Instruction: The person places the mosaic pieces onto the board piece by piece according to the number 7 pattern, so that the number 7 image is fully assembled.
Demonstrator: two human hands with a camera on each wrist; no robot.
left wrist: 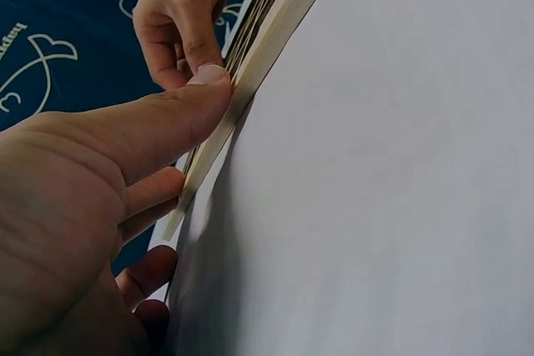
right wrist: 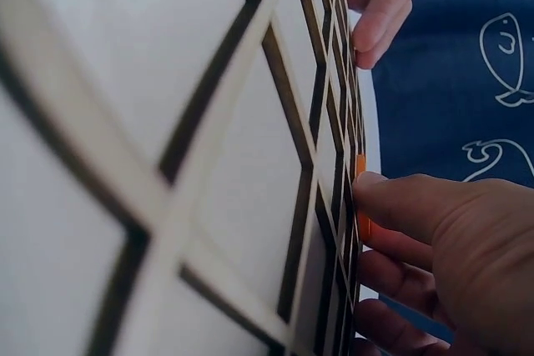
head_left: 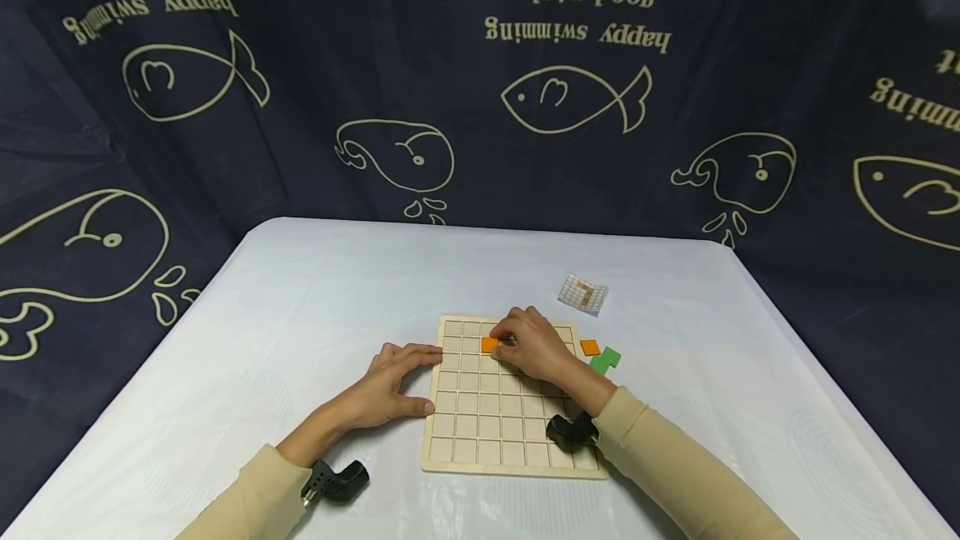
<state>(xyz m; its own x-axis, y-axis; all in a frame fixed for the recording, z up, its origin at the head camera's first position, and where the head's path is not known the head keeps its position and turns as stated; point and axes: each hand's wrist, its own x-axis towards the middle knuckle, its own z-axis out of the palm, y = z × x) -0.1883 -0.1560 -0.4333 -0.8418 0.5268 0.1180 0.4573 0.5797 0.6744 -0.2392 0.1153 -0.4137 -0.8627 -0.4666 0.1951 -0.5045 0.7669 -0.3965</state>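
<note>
A square wooden grid board [head_left: 468, 402] lies on the table, its surface divided into small cells by raised strips. My right hand [head_left: 534, 347] pinches an orange piece [head_left: 489, 345] between thumb and fingers over the far rows. In the right wrist view the thumb lies against this orange piece [right wrist: 364, 216], close on the grid; the fingers partly hide its shape. At the board's left edge rests my left hand [head_left: 390, 386], its fingers spread and loosely bent. The left wrist view shows the left thumb [left wrist: 183, 114] against the board's side.
Right of the board lie an orange square [head_left: 590, 347] and a green piece [head_left: 611, 357], the latter partly behind the right wrist. A small paper card [head_left: 583, 295] with a printed grid sits farther back on the white table [head_left: 337, 290]. A dark printed cloth [head_left: 465, 40] hangs behind.
</note>
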